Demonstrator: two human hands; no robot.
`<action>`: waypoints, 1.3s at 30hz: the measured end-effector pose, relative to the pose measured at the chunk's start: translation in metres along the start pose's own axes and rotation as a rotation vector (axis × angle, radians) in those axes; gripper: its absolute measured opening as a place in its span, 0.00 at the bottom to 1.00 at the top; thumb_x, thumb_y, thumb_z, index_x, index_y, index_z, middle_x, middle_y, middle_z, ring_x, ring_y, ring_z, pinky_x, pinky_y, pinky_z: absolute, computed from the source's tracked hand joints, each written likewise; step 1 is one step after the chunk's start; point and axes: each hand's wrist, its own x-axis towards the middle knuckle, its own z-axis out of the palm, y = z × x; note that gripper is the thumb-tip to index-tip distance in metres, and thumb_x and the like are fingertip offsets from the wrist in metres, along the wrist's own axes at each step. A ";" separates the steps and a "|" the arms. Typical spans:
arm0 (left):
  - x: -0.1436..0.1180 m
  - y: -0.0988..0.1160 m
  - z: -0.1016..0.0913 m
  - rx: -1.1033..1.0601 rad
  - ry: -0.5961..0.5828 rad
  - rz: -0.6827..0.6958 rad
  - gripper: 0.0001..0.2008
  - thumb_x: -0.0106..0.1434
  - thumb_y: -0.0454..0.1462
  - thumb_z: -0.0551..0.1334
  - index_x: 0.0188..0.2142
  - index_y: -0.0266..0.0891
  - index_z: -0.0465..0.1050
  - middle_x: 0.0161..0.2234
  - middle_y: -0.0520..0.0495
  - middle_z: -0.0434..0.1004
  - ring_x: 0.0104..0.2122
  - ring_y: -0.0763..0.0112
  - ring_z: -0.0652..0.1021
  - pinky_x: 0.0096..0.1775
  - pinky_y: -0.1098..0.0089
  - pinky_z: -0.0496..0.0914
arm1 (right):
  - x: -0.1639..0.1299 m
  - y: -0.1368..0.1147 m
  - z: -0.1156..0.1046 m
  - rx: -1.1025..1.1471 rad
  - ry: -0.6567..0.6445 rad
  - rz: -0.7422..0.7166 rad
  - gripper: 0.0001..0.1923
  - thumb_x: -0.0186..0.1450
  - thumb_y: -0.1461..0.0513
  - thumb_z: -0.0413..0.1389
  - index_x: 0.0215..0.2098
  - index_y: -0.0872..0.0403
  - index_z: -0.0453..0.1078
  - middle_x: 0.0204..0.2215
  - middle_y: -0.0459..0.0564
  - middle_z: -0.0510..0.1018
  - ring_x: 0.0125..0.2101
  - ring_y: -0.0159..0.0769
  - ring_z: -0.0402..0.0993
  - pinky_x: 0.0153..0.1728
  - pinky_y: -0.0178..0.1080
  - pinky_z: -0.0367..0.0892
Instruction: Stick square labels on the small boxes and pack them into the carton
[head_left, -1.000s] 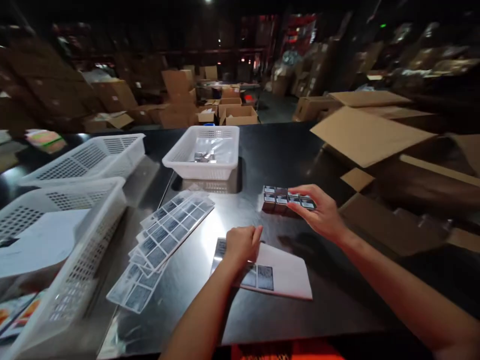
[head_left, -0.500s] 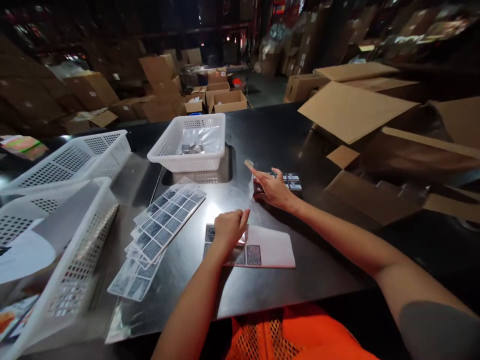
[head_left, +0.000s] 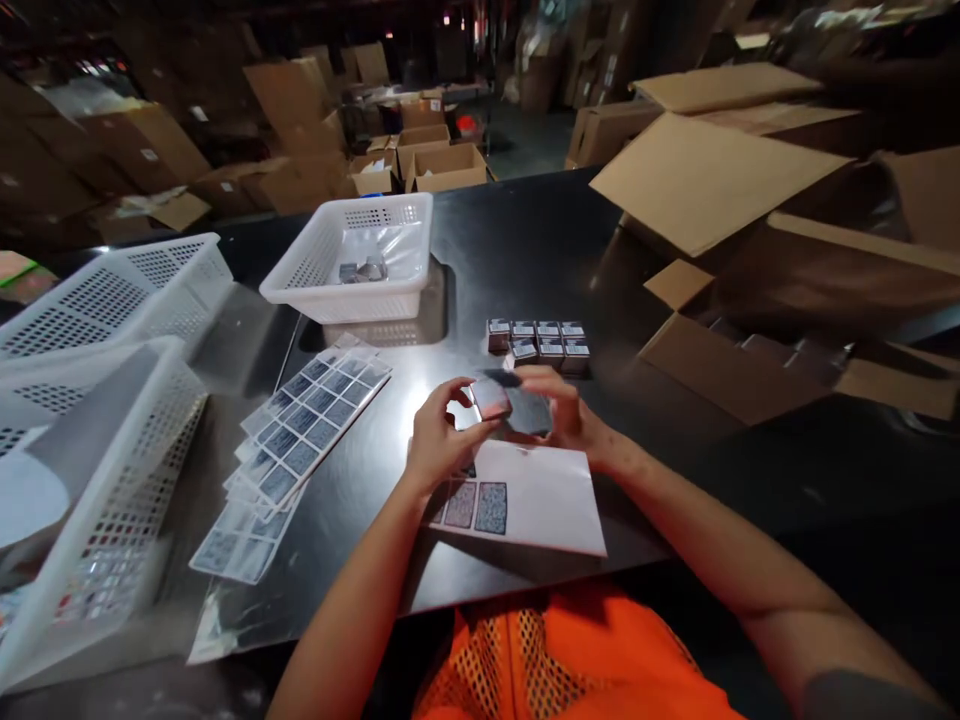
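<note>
Left hand [head_left: 439, 435]: thumb and forefinger pinched a small shiny grey-brown block [head_left: 492, 399] near the far edge of a white sheet with dark printed squares [head_left: 551, 495].
Right hand [head_left: 566, 415]: fingers curved just right of the block; their grip could not be told.
Small dark boxes with white labels [head_left: 550, 350]: two rows, beyond the hands.
Fanned white sheets of grey squares [head_left: 315, 430]: left.

An orange garment [head_left: 622, 650] with coarse mesh panels [head_left: 553, 668] is worn with a dark grey sleeve [head_left: 862, 694] at right
</note>
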 end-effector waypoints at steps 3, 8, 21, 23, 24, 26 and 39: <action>0.000 -0.002 0.000 0.131 0.098 0.115 0.24 0.51 0.35 0.76 0.49 0.44 0.79 0.41 0.49 0.76 0.33 0.71 0.75 0.29 0.75 0.65 | 0.003 -0.007 -0.028 0.125 0.179 0.116 0.23 0.64 0.57 0.67 0.54 0.43 0.66 0.58 0.53 0.69 0.59 0.44 0.71 0.51 0.47 0.76; -0.007 -0.005 0.003 0.317 0.005 0.292 0.25 0.58 0.33 0.74 0.55 0.45 0.76 0.47 0.47 0.80 0.38 0.68 0.80 0.33 0.73 0.71 | 0.007 -0.016 -0.043 0.536 0.303 0.532 0.09 0.65 0.56 0.68 0.36 0.47 0.73 0.39 0.46 0.79 0.44 0.37 0.79 0.49 0.44 0.75; -0.025 -0.002 0.009 0.497 -0.077 0.395 0.22 0.67 0.42 0.69 0.58 0.41 0.71 0.49 0.44 0.84 0.26 0.72 0.78 0.33 0.71 0.74 | 0.005 -0.034 -0.021 0.734 0.105 1.090 0.44 0.52 0.53 0.74 0.59 0.50 0.58 0.25 0.40 0.77 0.51 0.47 0.79 0.45 0.44 0.76; -0.026 -0.001 0.009 0.506 -0.067 0.399 0.22 0.67 0.42 0.69 0.58 0.42 0.72 0.49 0.43 0.84 0.29 0.70 0.80 0.34 0.70 0.74 | 0.006 -0.035 -0.020 0.727 0.123 1.097 0.45 0.51 0.52 0.74 0.59 0.50 0.57 0.25 0.40 0.77 0.51 0.47 0.79 0.45 0.43 0.76; -0.026 0.000 0.009 0.509 -0.065 0.400 0.22 0.67 0.43 0.69 0.58 0.42 0.72 0.48 0.43 0.84 0.29 0.69 0.80 0.34 0.70 0.74 | 0.006 -0.036 -0.020 0.721 0.126 1.098 0.45 0.51 0.52 0.74 0.58 0.50 0.56 0.25 0.40 0.77 0.50 0.47 0.80 0.44 0.43 0.76; -0.027 0.001 0.009 0.513 -0.069 0.414 0.22 0.67 0.43 0.69 0.58 0.42 0.71 0.48 0.44 0.84 0.30 0.69 0.81 0.34 0.71 0.74 | 0.006 -0.036 -0.020 0.707 0.122 1.098 0.45 0.51 0.51 0.74 0.58 0.50 0.56 0.25 0.41 0.78 0.45 0.46 0.81 0.40 0.42 0.77; -0.028 0.002 0.010 0.528 -0.068 0.421 0.22 0.69 0.45 0.67 0.58 0.41 0.72 0.50 0.43 0.84 0.26 0.73 0.79 0.34 0.72 0.74 | -0.002 -0.032 -0.018 0.608 0.102 1.052 0.36 0.56 0.51 0.73 0.53 0.48 0.58 0.27 0.42 0.79 0.45 0.47 0.82 0.37 0.41 0.77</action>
